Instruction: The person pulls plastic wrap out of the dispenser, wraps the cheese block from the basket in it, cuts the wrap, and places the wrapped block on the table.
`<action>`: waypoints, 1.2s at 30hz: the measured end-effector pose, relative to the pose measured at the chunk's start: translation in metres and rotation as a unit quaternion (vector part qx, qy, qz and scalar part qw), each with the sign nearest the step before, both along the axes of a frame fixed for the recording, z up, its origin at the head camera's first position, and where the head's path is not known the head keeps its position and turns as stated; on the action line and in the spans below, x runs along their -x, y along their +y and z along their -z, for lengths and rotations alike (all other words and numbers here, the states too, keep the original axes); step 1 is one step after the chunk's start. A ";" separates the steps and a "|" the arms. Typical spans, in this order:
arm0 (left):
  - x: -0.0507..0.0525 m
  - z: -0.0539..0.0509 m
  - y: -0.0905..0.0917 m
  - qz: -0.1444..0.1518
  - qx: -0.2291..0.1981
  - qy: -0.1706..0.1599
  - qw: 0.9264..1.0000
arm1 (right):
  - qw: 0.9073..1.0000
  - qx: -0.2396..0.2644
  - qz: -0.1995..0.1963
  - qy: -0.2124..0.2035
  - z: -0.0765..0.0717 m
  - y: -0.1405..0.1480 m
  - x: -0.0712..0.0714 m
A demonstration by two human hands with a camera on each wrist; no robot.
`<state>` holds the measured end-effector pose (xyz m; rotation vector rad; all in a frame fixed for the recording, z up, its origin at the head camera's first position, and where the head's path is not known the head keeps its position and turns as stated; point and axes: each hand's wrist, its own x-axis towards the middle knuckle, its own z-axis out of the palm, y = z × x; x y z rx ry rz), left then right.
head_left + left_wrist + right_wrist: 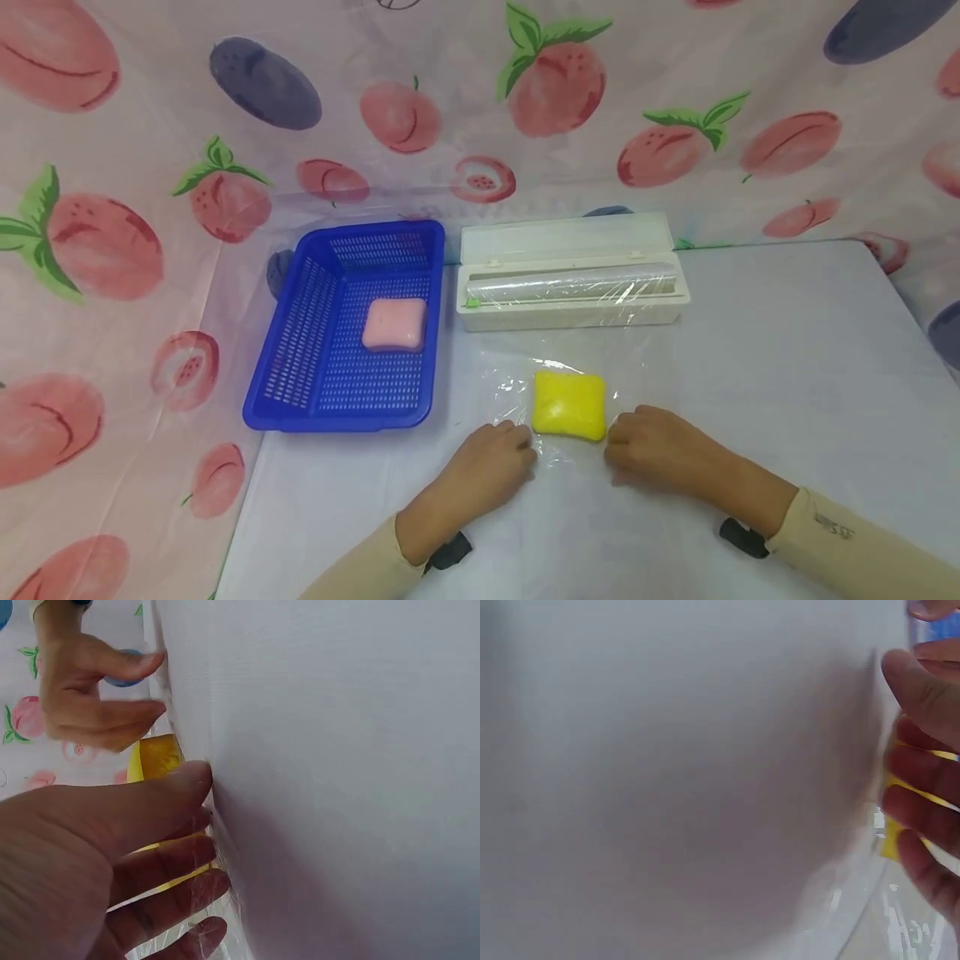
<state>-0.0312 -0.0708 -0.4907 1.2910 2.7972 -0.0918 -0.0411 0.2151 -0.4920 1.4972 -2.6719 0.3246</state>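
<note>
A yellow soap bar [569, 406] lies on a sheet of clear cling film [510, 383] spread over the white table. My left hand [487, 467] is low at the bar's near left corner. In the left wrist view its fingers [169, 862] are slightly bent, with film against the fingertips. On the other side, my right hand [660, 450] is beside the bar's near right corner. The right wrist view shows a gap between its thumb [922, 690] and loosely bent fingers. Behind the bar, a cling film roll [570, 285] sits in a white dispenser box [570, 317], lid raised.
A blue plastic basket [341, 417] stands at the left with a pink soap bar [394, 324] inside. A fruit-print cloth [450, 50] hangs behind the white table [810, 358] and along its left side.
</note>
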 end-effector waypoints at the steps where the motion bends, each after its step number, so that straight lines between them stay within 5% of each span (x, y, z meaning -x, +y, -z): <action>1: 0.000 0.001 -0.001 0.003 -0.002 -0.004 1.000 | 1.000 -0.013 0.009 -0.019 0.000 0.001 -0.002; 6: 0.000 0.004 -0.005 0.016 -0.014 -0.010 1.000 | 0.998 -0.034 0.031 -0.047 0.003 0.003 -0.005; 12: 0.001 0.004 -0.006 0.021 -0.013 -0.012 1.000 | 0.999 -0.016 0.028 0.000 0.008 0.006 -0.007; 17: 0.005 -0.007 -0.011 -0.018 -0.088 -0.049 0.995 | 0.998 -0.004 0.062 0.025 0.002 0.009 -0.009; 22: 0.016 -0.012 -0.008 -0.049 -0.149 -0.032 0.987 | 0.992 0.021 0.126 0.018 -0.006 0.010 -0.003; 25: 0.025 -0.013 -0.004 -0.050 -0.166 -0.042 0.984 | 0.990 0.046 0.133 0.010 -0.007 0.010 0.003; 31: 0.042 -0.010 0.001 -0.065 -0.196 -0.138 0.969 | 0.987 0.063 0.125 -0.076 -0.004 0.010 0.007; 36: 0.050 -0.004 0.002 -0.108 -0.248 -0.194 0.943 | 0.961 0.088 0.195 -0.174 -0.003 0.009 0.009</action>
